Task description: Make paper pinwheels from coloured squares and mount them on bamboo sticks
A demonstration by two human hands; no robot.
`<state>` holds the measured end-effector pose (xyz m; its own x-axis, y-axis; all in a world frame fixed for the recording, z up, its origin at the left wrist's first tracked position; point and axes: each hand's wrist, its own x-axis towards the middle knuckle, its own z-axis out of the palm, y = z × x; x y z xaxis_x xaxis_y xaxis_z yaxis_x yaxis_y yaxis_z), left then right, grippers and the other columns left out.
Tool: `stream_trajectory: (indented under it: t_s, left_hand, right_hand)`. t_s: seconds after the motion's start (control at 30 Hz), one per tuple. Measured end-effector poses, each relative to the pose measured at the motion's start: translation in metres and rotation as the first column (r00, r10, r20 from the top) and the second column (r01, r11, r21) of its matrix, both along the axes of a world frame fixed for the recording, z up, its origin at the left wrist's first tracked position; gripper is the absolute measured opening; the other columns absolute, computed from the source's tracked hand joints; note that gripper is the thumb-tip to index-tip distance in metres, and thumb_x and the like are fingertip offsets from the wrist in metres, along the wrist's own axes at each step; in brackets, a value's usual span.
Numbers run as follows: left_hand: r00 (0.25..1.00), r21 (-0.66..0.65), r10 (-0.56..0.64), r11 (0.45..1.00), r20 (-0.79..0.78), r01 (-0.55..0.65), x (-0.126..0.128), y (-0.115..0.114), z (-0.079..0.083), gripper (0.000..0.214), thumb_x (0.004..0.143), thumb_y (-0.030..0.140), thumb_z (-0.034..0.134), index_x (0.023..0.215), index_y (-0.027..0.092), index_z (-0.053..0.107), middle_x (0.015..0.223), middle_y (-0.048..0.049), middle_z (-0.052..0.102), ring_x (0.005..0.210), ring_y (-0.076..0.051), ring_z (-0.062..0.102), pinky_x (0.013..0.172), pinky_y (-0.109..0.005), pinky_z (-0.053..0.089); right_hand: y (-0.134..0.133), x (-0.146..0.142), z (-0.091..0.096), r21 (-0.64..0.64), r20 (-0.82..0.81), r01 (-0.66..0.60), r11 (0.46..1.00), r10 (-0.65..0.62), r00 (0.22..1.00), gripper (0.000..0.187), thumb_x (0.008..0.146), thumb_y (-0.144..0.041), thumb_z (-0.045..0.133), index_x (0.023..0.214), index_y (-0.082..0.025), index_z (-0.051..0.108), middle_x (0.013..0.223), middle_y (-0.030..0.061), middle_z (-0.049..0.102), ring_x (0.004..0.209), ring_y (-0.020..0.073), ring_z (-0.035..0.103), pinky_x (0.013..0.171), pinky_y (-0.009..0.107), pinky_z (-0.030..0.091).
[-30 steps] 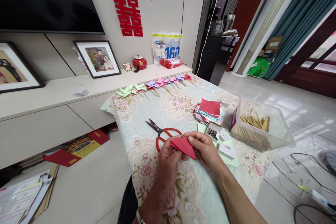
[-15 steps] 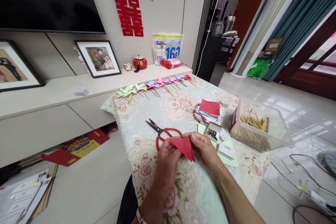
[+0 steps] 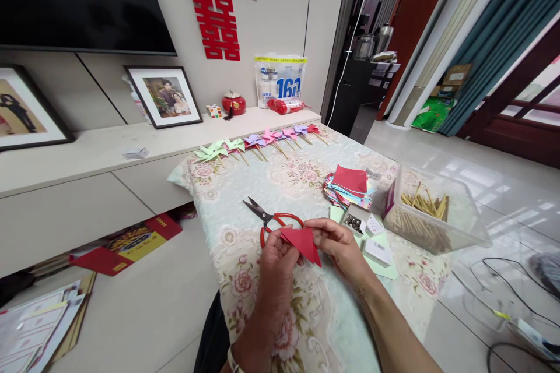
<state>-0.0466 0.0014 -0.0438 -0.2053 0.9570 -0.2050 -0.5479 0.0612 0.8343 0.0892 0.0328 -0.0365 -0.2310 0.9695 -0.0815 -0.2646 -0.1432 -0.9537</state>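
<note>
A red sheet of paper (image 3: 303, 242), folded into a triangle, is held between both hands above the table. My left hand (image 3: 279, 259) pinches its left corner, thumb on top. My right hand (image 3: 336, 245) grips the right edge, with thumb and fingers closed on it. Just beyond the hands lie scissors (image 3: 266, 218) with red handles, blades spread and pointing away to the left. Right of my right hand are a small open box of metal pins (image 3: 353, 222) and a white box (image 3: 377, 252), both on green paper (image 3: 387, 271).
A stack of coloured paper squares (image 3: 350, 179) lies behind the boxes. The clear plastic bin (image 3: 468, 227) at right holds thin wooden sticks (image 3: 424, 204). Several paper pinwheels (image 3: 271, 137) line the far edge of the flowered tablecloth (image 3: 245, 186). Cables (image 3: 520, 271) run across the floor.
The two loose points at the lower right of the red paper now lie together as one. My right thumb has moved down along the paper's edge.
</note>
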Motion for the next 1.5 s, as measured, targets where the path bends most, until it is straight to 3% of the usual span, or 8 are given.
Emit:
stream_trajectory:
  t_s: [0.23, 0.4, 0.6, 0.8, 0.97, 1.17, 1.3, 1.5]
  left_hand:
    - [1.000, 0.020, -0.006, 1.000, -0.009, 0.006, 0.000, 0.000, -0.003, 0.035, 0.068, 0.022, 0.075, 0.099, 0.016, 0.059, 0.072, 0.0025, 0.065, 0.056, -0.008, 0.053, 0.053, -0.019, 0.042]
    - [1.000, 0.031, -0.008, 0.999, 0.007, 0.008, 0.000, 0.000, -0.002, 0.047, 0.068, 0.026, 0.081, 0.108, 0.018, 0.057, 0.082, 0.0014, 0.067, 0.060, -0.009, 0.057, 0.052, -0.019, 0.043]
    - [1.000, 0.025, -0.011, 1.000, 0.024, 0.010, 0.000, 0.000, -0.004, 0.033, 0.067, 0.032, 0.082, 0.090, 0.017, 0.064, 0.071, 0.0016, 0.066, 0.059, -0.012, 0.059, 0.052, -0.021, 0.042]
    - [0.995, -0.021, 0.012, 1.000, 0.101, -0.010, -0.001, 0.000, 0.000, 0.039, 0.062, 0.033, 0.086, 0.091, 0.016, 0.065, 0.078, -0.0008, 0.071, 0.064, -0.013, 0.064, 0.059, -0.023, 0.049]
    - [0.990, -0.050, 0.059, 0.997, 0.125, -0.053, -0.001, 0.001, -0.001, 0.050, 0.060, 0.028, 0.088, 0.102, 0.017, 0.064, 0.089, -0.0019, 0.074, 0.077, -0.014, 0.069, 0.075, -0.026, 0.053]
    - [0.997, 0.020, 0.075, 0.997, -0.017, -0.074, -0.002, 0.002, -0.012, 0.032, 0.070, 0.030, 0.082, 0.094, 0.016, 0.067, 0.086, -0.0014, 0.070, 0.074, -0.014, 0.066, 0.069, -0.025, 0.051]
    - [0.994, 0.014, 0.064, 0.998, -0.085, -0.063, -0.004, 0.001, -0.016, 0.033, 0.073, 0.034, 0.080, 0.098, 0.017, 0.067, 0.085, -0.0022, 0.070, 0.072, -0.015, 0.065, 0.067, -0.025, 0.050]
    - [0.990, -0.016, -0.005, 1.000, -0.143, 0.003, -0.007, -0.004, -0.003, 0.027, 0.081, 0.040, 0.070, 0.096, 0.018, 0.071, 0.085, -0.0075, 0.071, 0.077, -0.022, 0.066, 0.066, -0.030, 0.052]
  right_hand:
    - [0.002, -0.001, 0.000, -0.012, 0.008, -0.012, 1.000, 0.012, 1.000, 0.027, 0.069, -0.023, 0.075, 0.095, -0.021, 0.078, 0.073, 0.0005, 0.074, 0.064, 0.0148, 0.061, 0.065, 0.027, 0.044]
    - [0.001, -0.002, -0.001, -0.008, 0.015, -0.014, 1.000, 0.014, 1.000, 0.027, 0.070, -0.032, 0.081, 0.094, -0.020, 0.079, 0.073, 0.0004, 0.072, 0.062, 0.0138, 0.058, 0.064, 0.027, 0.042]
    - [0.001, -0.001, -0.001, 0.006, 0.058, -0.014, 1.000, 0.014, 0.998, 0.030, 0.072, -0.042, 0.083, 0.091, -0.020, 0.079, 0.078, 0.0016, 0.073, 0.067, 0.0152, 0.059, 0.069, 0.029, 0.044]
    - [0.001, -0.002, -0.001, -0.004, 0.046, -0.035, 0.999, 0.035, 0.998, 0.030, 0.072, -0.045, 0.084, 0.090, -0.021, 0.078, 0.078, 0.0015, 0.074, 0.068, 0.0164, 0.062, 0.071, 0.030, 0.047]
    - [-0.002, 0.001, 0.005, 0.015, 0.069, -0.130, 0.991, 0.128, 0.989, 0.031, 0.078, -0.046, 0.079, 0.095, -0.021, 0.079, 0.086, 0.0034, 0.076, 0.076, 0.0180, 0.064, 0.075, 0.030, 0.047]
    - [-0.007, 0.005, 0.014, 0.013, 0.138, -0.246, 0.969, 0.242, 0.960, 0.037, 0.078, -0.046, 0.079, 0.106, -0.022, 0.076, 0.090, 0.0031, 0.075, 0.079, 0.0186, 0.064, 0.076, 0.030, 0.045]
    - [-0.006, 0.004, 0.011, 0.054, 0.203, -0.200, 0.978, 0.185, 0.962, 0.036, 0.079, -0.048, 0.078, 0.102, -0.020, 0.076, 0.083, 0.0018, 0.072, 0.072, 0.0169, 0.060, 0.068, 0.028, 0.043]
    - [0.000, 0.002, -0.003, 0.048, 0.173, -0.032, 0.998, 0.023, 0.985, 0.040, 0.080, -0.055, 0.074, 0.069, -0.017, 0.069, 0.061, -0.0012, 0.063, 0.055, 0.0137, 0.050, 0.055, 0.026, 0.037]
